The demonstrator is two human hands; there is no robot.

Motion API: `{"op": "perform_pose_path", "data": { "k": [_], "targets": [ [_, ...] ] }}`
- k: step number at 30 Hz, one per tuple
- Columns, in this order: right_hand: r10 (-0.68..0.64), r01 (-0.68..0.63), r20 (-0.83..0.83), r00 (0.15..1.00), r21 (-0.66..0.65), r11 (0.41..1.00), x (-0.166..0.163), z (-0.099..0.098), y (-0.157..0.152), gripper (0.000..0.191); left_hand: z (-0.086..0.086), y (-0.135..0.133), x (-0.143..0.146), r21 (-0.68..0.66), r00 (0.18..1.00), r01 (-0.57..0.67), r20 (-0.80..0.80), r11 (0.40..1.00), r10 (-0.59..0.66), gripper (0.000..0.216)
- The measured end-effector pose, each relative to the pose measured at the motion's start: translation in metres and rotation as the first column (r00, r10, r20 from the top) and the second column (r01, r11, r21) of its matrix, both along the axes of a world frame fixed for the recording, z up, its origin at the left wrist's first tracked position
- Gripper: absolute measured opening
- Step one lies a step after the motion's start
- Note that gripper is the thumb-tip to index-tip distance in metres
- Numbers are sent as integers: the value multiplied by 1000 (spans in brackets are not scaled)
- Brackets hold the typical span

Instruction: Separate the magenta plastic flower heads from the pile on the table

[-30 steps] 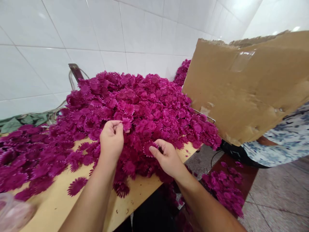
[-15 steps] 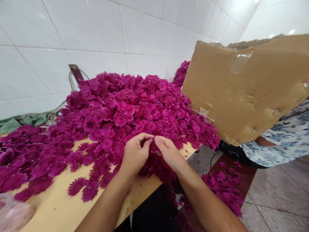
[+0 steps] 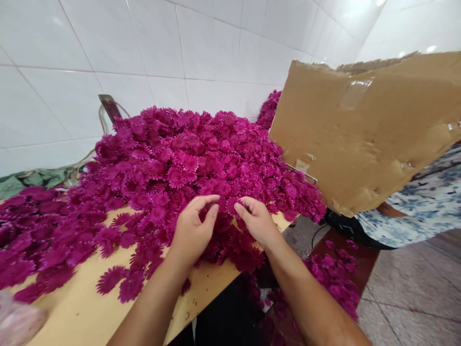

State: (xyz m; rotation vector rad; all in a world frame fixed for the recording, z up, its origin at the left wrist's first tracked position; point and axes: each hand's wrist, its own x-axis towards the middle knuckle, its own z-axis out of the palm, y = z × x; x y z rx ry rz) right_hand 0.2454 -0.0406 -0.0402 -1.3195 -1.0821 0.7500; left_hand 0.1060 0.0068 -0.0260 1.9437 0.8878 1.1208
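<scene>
Left hand [image 3: 192,230]: drawn back slightly, thumb and fingertips narrowly parted
Right hand [image 3: 258,222]: pinches magenta flower [image 3: 231,205]
Flower pile [image 3: 201,149]: beyond hands

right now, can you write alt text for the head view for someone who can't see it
A right hand pinches a magenta flower while the left hand, its grip open, hovers beside it, before a large heap of similar flowers on a pale tabletop. A brown cardboard sheet is at right, a white tiled wall behind.
</scene>
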Motion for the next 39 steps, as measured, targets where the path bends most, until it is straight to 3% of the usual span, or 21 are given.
{"op": "perform_pose_path", "data": {
  "k": [3,6,11,17,20,27,31,35,37,39],
  "targets": [
    [-64,63,-25,998,-26,998,-6,-2,5,42,-5,-10,5,-160,994,105,47,981,-98,28],
    [-50,43,-108,993,-64,997,-11,-3,10,51,-12,-13,10,-279,982,145,156,949,-104,39],
    [57,-63,-138,989,-37,997,-19,-5,14,51,-13,-13,11,-150,988,111,123,982,-93,34],
    [209,-208,-42,977,24,978,-26,0,3,25,-6,2,6,-319,960,-24,258,948,111,20],
    [198,-198,-17,980,27,980,-28,2,0,19,-6,7,7,-412,908,-16,375,911,185,23],
    [104,-106,99,990,12,994,-31,3,3,27,-1,12,12,-428,840,-73,461,901,287,25],
    [81,-82,35,996,17,997,-24,0,1,31,5,34,-6,-398,743,-258,501,881,444,20],
    [18,-18,-24,1000,-16,1000,-17,-2,2,42,9,36,-21,-100,926,-275,241,956,292,29],
    [23,-23,-6,1000,-3,1000,-17,-2,6,45,10,23,-21,-15,976,-197,95,980,197,31],
    [46,-46,27,999,7,999,-21,-1,10,46,10,9,-16,-26,998,-55,25,998,56,28]
  ]
}}
